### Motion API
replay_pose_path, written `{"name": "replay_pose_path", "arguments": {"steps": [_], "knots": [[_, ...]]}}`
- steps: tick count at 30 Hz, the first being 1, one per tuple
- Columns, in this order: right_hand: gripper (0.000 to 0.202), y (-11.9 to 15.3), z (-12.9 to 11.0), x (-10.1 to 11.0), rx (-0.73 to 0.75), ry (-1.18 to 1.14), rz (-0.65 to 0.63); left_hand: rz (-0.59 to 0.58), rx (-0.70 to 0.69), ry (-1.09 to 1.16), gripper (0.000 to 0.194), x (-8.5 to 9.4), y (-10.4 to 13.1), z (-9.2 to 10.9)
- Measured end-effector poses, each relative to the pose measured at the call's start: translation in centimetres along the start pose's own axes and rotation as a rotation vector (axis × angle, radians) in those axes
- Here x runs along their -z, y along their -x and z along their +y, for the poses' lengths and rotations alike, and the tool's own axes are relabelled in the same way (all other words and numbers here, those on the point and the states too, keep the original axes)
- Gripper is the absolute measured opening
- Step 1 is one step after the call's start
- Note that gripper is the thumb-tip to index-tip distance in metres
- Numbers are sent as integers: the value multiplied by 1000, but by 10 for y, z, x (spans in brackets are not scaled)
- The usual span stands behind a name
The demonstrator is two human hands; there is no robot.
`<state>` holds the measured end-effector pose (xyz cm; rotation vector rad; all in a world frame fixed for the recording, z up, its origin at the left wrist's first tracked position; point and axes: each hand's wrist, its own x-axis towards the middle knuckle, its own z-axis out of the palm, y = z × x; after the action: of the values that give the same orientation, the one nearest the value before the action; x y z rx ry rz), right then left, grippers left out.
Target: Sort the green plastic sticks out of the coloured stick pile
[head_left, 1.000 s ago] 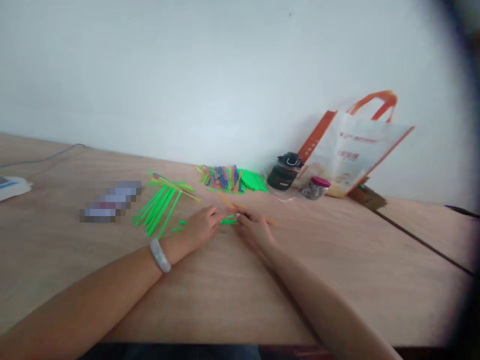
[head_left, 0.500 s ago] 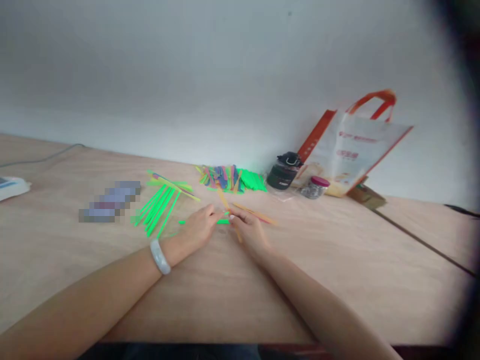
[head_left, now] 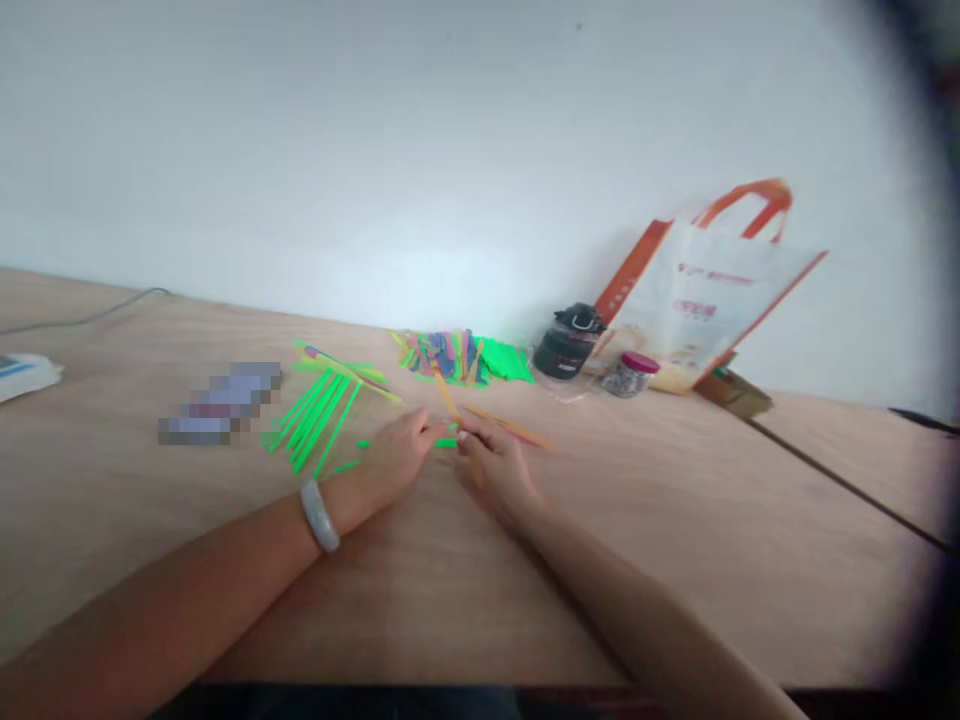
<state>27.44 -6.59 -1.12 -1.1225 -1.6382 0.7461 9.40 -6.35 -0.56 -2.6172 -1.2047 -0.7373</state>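
Over the middle of the table, my right hand (head_left: 496,462) is closed on a flat orange stick (head_left: 448,397), whose far end points up and left past my fingers. My left hand (head_left: 401,452), with a pale bangle (head_left: 321,516) on the wrist, has its fingers pressed together close to my right fingertips. A small green bit shows between the two hands, but what the left fingers grip is too small to make out. Just beneath, a green stick (head_left: 446,443) runs behind my left hand. More orange sticks (head_left: 517,430) lie beyond my right hand.
Green sticks (head_left: 311,425) fan out at left, topped by crossing coloured ones. Against the wall sit a pile of mixed sticks (head_left: 442,355), a green bundle (head_left: 506,360), a dark bottle (head_left: 566,345), a pink-lidded jar (head_left: 630,375) and a carrier bag (head_left: 705,300). A blurred-out object (head_left: 221,405) lies left.
My right hand has shifted slightly, and its fingers now cover more of the orange stick's near end. My left hand has hardly moved.
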Motion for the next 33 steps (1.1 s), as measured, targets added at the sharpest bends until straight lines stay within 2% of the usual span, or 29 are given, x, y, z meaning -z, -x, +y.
{"name": "replay_pose_path", "arguments": {"steps": [5,16,22,24,27,30,33], "knots": [[24,2,-2,-2,68,96,99,-3,2,-5,30,0,1,3],[26,4,-3,-5,175,236,71,-11,25,96,28,-2,2,5],[29,-1,-1,-5,136,216,7,-140,47,-90,28,19,1,11],[34,-5,2,1,100,225,66,-161,100,-171,30,28,0,5],[35,-13,12,19,89,299,184,-184,253,-236,30,36,-1,-15],[32,-22,25,41,69,434,251,-226,384,-263,27,37,-3,-39],[31,-28,37,60,29,599,262,-220,447,-245,25,36,-4,-56]]}}
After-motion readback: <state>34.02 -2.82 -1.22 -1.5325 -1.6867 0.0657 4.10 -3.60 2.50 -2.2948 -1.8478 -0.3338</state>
